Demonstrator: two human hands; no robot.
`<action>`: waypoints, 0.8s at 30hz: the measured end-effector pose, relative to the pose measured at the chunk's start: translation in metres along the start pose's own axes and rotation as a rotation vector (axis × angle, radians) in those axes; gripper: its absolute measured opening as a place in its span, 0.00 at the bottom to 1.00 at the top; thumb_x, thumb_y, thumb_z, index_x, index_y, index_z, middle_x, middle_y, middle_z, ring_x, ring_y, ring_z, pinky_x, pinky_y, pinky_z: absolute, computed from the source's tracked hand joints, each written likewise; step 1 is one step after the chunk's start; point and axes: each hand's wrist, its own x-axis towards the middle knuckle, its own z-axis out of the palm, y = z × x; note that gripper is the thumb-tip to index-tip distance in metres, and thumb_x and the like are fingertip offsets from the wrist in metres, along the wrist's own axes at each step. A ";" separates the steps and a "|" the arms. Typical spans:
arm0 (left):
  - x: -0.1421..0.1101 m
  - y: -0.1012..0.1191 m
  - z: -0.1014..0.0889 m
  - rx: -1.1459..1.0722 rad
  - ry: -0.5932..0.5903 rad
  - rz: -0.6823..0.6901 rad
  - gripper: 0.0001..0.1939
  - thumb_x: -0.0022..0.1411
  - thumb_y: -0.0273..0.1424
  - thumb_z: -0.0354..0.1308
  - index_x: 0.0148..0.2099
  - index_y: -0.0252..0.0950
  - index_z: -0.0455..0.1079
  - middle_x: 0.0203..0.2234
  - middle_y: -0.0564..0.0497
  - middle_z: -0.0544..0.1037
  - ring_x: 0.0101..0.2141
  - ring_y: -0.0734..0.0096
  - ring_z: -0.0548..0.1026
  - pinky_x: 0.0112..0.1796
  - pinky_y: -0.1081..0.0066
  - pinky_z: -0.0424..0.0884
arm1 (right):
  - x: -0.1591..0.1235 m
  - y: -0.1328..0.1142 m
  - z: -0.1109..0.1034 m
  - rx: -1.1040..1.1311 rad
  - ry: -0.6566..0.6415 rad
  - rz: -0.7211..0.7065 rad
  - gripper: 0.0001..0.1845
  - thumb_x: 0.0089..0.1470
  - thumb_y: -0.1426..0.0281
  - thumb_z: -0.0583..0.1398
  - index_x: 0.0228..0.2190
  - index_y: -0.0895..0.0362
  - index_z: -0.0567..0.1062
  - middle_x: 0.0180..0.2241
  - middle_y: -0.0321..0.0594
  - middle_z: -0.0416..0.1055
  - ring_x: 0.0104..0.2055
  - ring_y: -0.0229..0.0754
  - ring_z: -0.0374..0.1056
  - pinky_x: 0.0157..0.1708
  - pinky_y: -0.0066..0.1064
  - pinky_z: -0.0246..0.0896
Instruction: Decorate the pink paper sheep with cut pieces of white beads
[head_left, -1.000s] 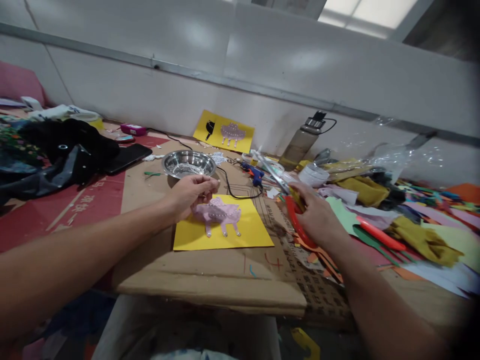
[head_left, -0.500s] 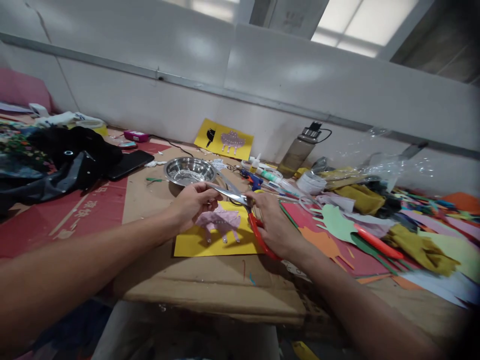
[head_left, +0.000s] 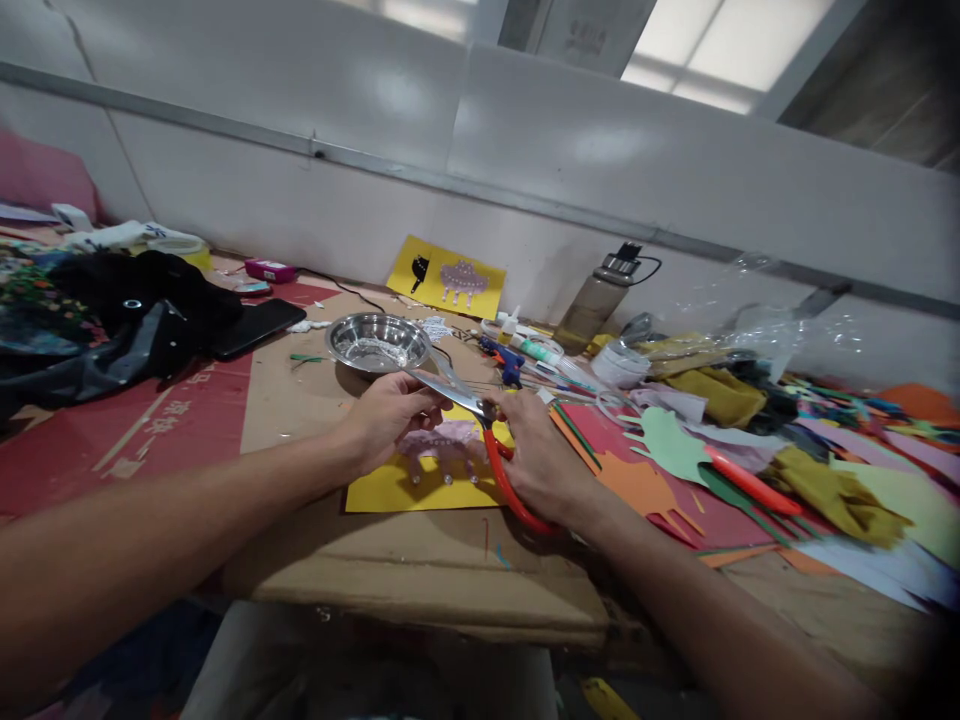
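Note:
My right hand (head_left: 536, 450) is closed on the red-handled scissors (head_left: 500, 470), whose parted blades point left toward my left hand. My left hand (head_left: 394, 415) pinches near the blade tips; whatever is between its fingers is too small to make out. Both hands are above a yellow card (head_left: 382, 493) lying on the cardboard. A lilac cut-out animal (head_left: 442, 445) with pearly beads at its feet lies on that card, partly hidden by my left hand. Just behind my left hand stands a steel bowl (head_left: 375, 340) with small pale bits inside.
A second decorated yellow card (head_left: 446, 277) leans against the wall. Behind my right hand lie a blue glue gun (head_left: 504, 360) and a grey bottle (head_left: 598, 300). Coloured paper cut-outs (head_left: 645, 485) and scraps crowd the right. A black phone (head_left: 259, 328) and dark cloth (head_left: 142, 290) lie left.
The scissors and my right hand have shifted slightly left and down. My left hand stays near the blade tips, lowered a little over the lilac cut-out.

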 end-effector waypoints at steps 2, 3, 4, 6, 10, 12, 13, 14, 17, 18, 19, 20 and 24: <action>0.000 -0.001 0.001 0.000 0.008 -0.010 0.04 0.50 0.25 0.63 0.28 0.31 0.70 0.19 0.54 0.70 0.18 0.82 0.64 0.18 0.80 0.58 | 0.000 -0.001 0.000 -0.003 -0.011 0.002 0.23 0.53 0.60 0.59 0.50 0.52 0.65 0.39 0.44 0.61 0.42 0.48 0.60 0.42 0.41 0.61; 0.000 -0.001 0.001 0.000 0.013 -0.017 0.04 0.50 0.24 0.63 0.28 0.31 0.70 0.19 0.53 0.70 0.18 0.81 0.64 0.18 0.79 0.58 | 0.000 -0.001 0.000 0.000 -0.017 0.007 0.22 0.54 0.61 0.58 0.50 0.52 0.65 0.39 0.44 0.61 0.42 0.48 0.60 0.42 0.40 0.61; 0.000 -0.001 0.000 0.000 0.016 -0.024 0.03 0.51 0.25 0.62 0.28 0.32 0.70 0.19 0.53 0.70 0.18 0.81 0.64 0.18 0.79 0.58 | 0.000 -0.002 -0.001 0.006 -0.024 0.014 0.21 0.54 0.61 0.58 0.49 0.52 0.66 0.39 0.44 0.61 0.42 0.48 0.60 0.42 0.40 0.61; 0.001 -0.002 0.000 -0.002 0.017 -0.033 0.03 0.51 0.25 0.62 0.28 0.32 0.70 0.19 0.53 0.71 0.18 0.82 0.63 0.17 0.79 0.57 | -0.001 -0.003 -0.001 0.019 -0.040 0.029 0.20 0.54 0.61 0.58 0.48 0.53 0.66 0.39 0.44 0.61 0.42 0.48 0.61 0.42 0.39 0.61; 0.000 -0.002 0.000 -0.020 0.009 -0.028 0.04 0.52 0.25 0.62 0.28 0.31 0.70 0.21 0.53 0.71 0.18 0.81 0.64 0.17 0.79 0.58 | -0.001 -0.004 -0.001 0.034 -0.057 0.049 0.21 0.54 0.61 0.58 0.48 0.52 0.67 0.39 0.43 0.62 0.40 0.46 0.62 0.41 0.38 0.61; 0.000 -0.001 0.000 -0.019 0.014 -0.039 0.03 0.52 0.24 0.62 0.28 0.31 0.70 0.21 0.53 0.71 0.18 0.81 0.64 0.17 0.79 0.58 | -0.002 -0.004 -0.001 0.044 -0.055 0.049 0.21 0.54 0.61 0.58 0.48 0.52 0.67 0.39 0.43 0.62 0.39 0.46 0.62 0.41 0.38 0.61; -0.001 -0.001 0.000 -0.020 0.018 -0.048 0.03 0.52 0.24 0.62 0.28 0.31 0.69 0.21 0.53 0.71 0.18 0.82 0.64 0.16 0.79 0.58 | -0.002 -0.004 -0.001 0.048 -0.052 0.048 0.21 0.54 0.61 0.58 0.48 0.52 0.67 0.39 0.43 0.62 0.39 0.45 0.63 0.41 0.38 0.61; -0.001 0.000 0.001 -0.021 0.021 -0.053 0.03 0.52 0.24 0.61 0.28 0.31 0.69 0.21 0.53 0.71 0.17 0.82 0.64 0.16 0.79 0.58 | -0.002 -0.004 -0.001 0.051 -0.048 0.043 0.20 0.54 0.61 0.58 0.48 0.53 0.67 0.38 0.43 0.62 0.39 0.45 0.63 0.41 0.37 0.61; -0.001 0.000 0.000 -0.023 0.012 -0.051 0.04 0.53 0.24 0.60 0.28 0.32 0.68 0.21 0.53 0.71 0.17 0.82 0.64 0.16 0.80 0.57 | -0.002 -0.004 -0.002 0.041 -0.033 0.024 0.19 0.54 0.60 0.58 0.47 0.53 0.69 0.37 0.43 0.63 0.38 0.45 0.62 0.39 0.36 0.61; -0.001 0.000 0.000 -0.014 0.013 -0.046 0.03 0.53 0.24 0.60 0.28 0.32 0.68 0.21 0.53 0.71 0.17 0.82 0.64 0.16 0.80 0.57 | -0.002 -0.004 -0.002 0.028 -0.028 0.021 0.19 0.54 0.60 0.59 0.46 0.53 0.69 0.37 0.42 0.63 0.38 0.45 0.62 0.38 0.36 0.61; 0.000 0.000 0.000 0.000 0.017 -0.038 0.03 0.53 0.24 0.60 0.28 0.31 0.68 0.21 0.53 0.72 0.17 0.82 0.64 0.16 0.80 0.57 | -0.002 -0.004 -0.003 0.012 -0.024 0.021 0.18 0.54 0.60 0.59 0.46 0.53 0.70 0.36 0.42 0.63 0.37 0.44 0.62 0.38 0.35 0.60; 0.000 0.000 -0.001 0.017 0.025 -0.028 0.03 0.53 0.24 0.60 0.28 0.31 0.68 0.21 0.52 0.72 0.18 0.82 0.65 0.16 0.80 0.58 | -0.002 -0.004 -0.003 -0.005 -0.021 0.026 0.18 0.53 0.59 0.59 0.45 0.53 0.70 0.35 0.41 0.63 0.36 0.44 0.62 0.37 0.34 0.60; 0.001 0.001 -0.001 0.069 0.026 -0.029 0.04 0.54 0.23 0.59 0.28 0.30 0.68 0.21 0.52 0.71 0.18 0.81 0.65 0.17 0.79 0.60 | -0.003 -0.004 -0.004 -0.051 -0.027 0.060 0.19 0.54 0.58 0.58 0.45 0.53 0.71 0.34 0.41 0.62 0.34 0.43 0.62 0.35 0.33 0.59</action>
